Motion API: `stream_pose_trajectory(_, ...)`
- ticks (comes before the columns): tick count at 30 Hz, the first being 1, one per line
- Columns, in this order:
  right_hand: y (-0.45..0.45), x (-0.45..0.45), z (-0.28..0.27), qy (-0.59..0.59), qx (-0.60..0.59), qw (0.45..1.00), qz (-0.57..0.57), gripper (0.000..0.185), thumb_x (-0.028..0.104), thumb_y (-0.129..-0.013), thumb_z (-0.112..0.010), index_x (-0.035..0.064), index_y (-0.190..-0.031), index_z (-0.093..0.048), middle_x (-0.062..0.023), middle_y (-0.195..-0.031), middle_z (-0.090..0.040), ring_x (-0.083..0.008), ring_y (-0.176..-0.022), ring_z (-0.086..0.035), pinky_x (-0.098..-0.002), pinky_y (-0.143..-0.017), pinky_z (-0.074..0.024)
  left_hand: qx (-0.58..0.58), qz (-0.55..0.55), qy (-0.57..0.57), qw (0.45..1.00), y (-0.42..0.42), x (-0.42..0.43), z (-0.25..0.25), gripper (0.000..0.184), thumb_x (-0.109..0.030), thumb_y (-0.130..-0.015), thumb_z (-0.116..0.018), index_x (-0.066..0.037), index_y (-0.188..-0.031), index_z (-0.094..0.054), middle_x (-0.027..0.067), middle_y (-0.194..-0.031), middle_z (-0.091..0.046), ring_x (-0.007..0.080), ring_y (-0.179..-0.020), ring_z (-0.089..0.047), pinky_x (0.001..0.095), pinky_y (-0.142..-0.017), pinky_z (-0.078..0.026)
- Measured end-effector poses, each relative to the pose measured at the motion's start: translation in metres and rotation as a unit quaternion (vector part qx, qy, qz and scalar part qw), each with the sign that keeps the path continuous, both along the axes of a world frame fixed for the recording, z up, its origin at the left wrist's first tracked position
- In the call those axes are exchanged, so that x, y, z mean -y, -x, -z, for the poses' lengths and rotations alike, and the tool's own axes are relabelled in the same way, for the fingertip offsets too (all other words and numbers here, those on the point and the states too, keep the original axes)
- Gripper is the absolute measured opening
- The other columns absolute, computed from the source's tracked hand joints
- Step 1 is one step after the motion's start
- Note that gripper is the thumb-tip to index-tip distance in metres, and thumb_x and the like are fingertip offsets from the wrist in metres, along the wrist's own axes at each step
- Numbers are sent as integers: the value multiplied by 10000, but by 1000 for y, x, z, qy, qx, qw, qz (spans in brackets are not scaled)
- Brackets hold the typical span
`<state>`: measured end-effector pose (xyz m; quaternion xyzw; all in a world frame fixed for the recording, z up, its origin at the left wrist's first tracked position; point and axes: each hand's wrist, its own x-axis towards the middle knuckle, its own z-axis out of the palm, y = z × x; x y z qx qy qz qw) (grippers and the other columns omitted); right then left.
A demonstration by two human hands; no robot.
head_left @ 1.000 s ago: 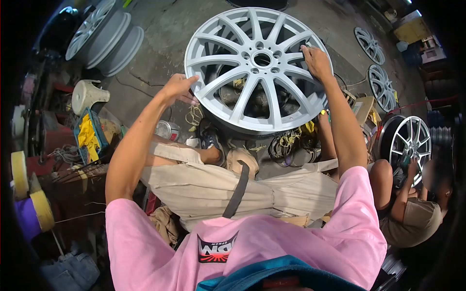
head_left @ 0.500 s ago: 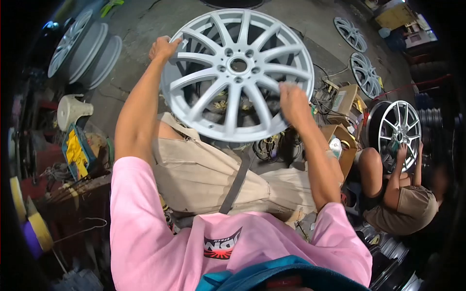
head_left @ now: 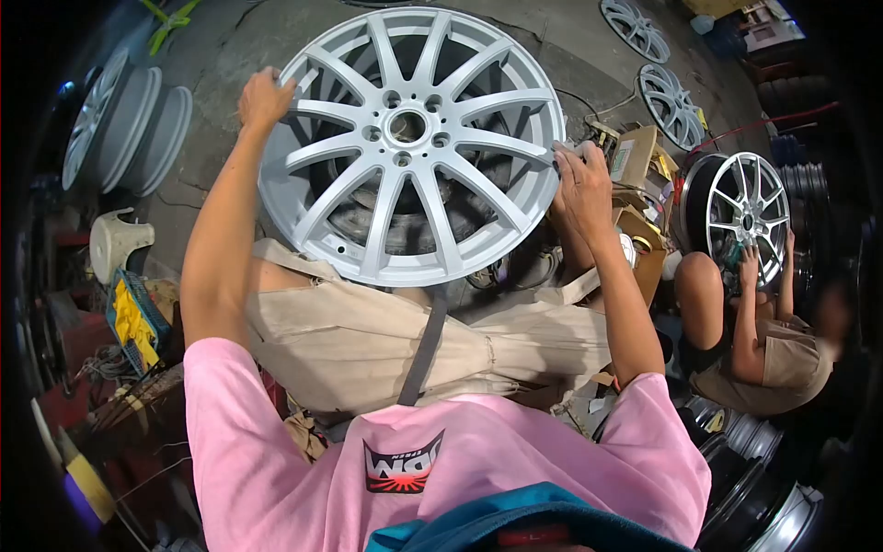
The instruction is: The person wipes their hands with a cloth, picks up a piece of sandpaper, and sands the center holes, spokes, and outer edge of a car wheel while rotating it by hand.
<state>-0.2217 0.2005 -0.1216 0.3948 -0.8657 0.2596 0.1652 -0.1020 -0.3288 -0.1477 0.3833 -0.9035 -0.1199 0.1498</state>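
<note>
A silver multi-spoke wheel rim [head_left: 382, 216] stands tilted in front of me, face up toward my head, its lower edge by my apron-covered lap. My left hand [head_left: 267, 97] is closed on its upper left edge. At the right edge, my right hand [head_left: 583, 181] has its fingers bent together against the outer lip; whether something small is between them I cannot make out. Through the spokes, a dark round shape shows beneath the rim. A beige apron [head_left: 368, 340] with a dark strap covers my legs.
On the right, a seated person [head_left: 763, 359] handles another wheel rim [head_left: 750, 216]. Open cardboard boxes [head_left: 635, 156] stand between us. Two rims [head_left: 671, 103] lie farther back. On the left are stacked rims [head_left: 138, 129], a cream stool [head_left: 120, 247] and a basket with yellow cloth [head_left: 136, 317].
My right hand has moved from the spokes at the lower right out to the rim's right edge. The wheel rim and my left hand appear farther left, as the whole view has shifted.
</note>
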Motion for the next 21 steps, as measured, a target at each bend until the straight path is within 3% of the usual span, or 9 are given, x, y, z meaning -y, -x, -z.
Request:
stream_pose_trajectory(1, 2, 3, 4, -13, -20, 1000, -3, 215, 144, -981, -633, 28, -1106, -765, -143, -947, -578, -337, -925, -581, -449, -804, -489, -55, 24, 81, 995, 0, 2, 6, 419, -442, -857, -717, -107, -1108, -744, 184, -1134, -703, 390, -1145, -638, 510, -946, -514)
stream_pose_trajectory(4, 36, 23, 7, -21, -42, 999, 7, 247, 192, -987, -630, 32, -1119, -764, -150, -980, -584, -347, -933, -578, -456, -814, -491, -124, 105, 170, 972, 9, -24, -2, 322, -359, -884, -685, -88, -1049, -737, 172, -1109, -679, 382, -1094, -622, 518, -912, -513)
stream_pose_trajectory(9, 52, 31, 11, -51, -53, 997, 25, 270, 200, -1001, -607, 47, -1163, -758, -164, -989, -590, -358, -919, -572, -450, -832, -486, -60, 215, 141, 965, 17, -58, -1, 285, -314, -947, -625, -59, -986, -746, 161, -1049, -700, 385, -1025, -639, 515, -865, -524)
stream_pose_trajectory(11, 30, 13, 19, -54, -51, 997, 16, 260, 184, -1005, -596, 55, -1161, -759, -161, -995, -593, -356, -919, -571, -452, -827, -483, -25, 225, 126, 966, 13, -60, 12, 332, -329, -968, -593, -40, -970, -755, 187, -976, -726, 403, -935, -677, 528, -830, -530)
stream_pose_trajectory(12, 14, 9, 12, -48, -4, 998, 36, 266, 173, -1005, -582, 52, -1167, -754, -164, -990, -598, -355, -923, -571, -453, -828, -484, -5, 207, 76, 975, 9, -65, 10, 441, -381, -998, -531, -13, -935, -764, 235, -907, -733, 426, -854, -702, 533, -807, -538)
stream_pose_trajectory(15, 32, 15, 12, -61, -101, 993, 2, 267, 171, -1004, -572, 45, -1155, -754, -166, -994, -600, -358, -941, -574, -452, -837, -486, 65, 193, 30, 979, 8, -75, -2, 548, -434, -1021, -472, 6, -879, -767, 280, -857, -719, 441, -828, -711, 528, -801, -545)
stream_pose_trajectory(16, 38, 26, 2, -63, -37, 997, 25, 268, 180, -1002, -572, 38, -1146, -748, -172, -1009, -599, -366, -963, -576, -449, -851, -490, 79, 200, 32, 976, 7, -76, -5, 595, -449, -1027, -442, 12, -834, -766, 290, -842, -716, 443, -837, -715, 521, -817, -553)
stream_pose_trajectory(19, 71, 43, -3, -106, -44, 993, -12, 264, 188, -1000, -580, 33, -1134, -745, -171, -1041, -599, -364, -979, -579, -451, -858, -491, 80, 200, 75, 974, 10, -67, 5, 608, -455, -1031, -438, 7, -812, -766, 272, -830, -724, 446, -808, -716, 511, -815, -562)
stream_pose_trajectory(21, 67, 26, -10, -117, -29, 991, -50, 272, 184, -1017, -564, 35, -1175, -728, -181, -974, -550, -360, -955, -560, -457, -855, -472, 76, 201, 84, 973, 9, -64, 8, 632, -468, -1037, -430, 7, -789, -765, 262, -828, -730, 448, -795, -720, 508, -806, -570)
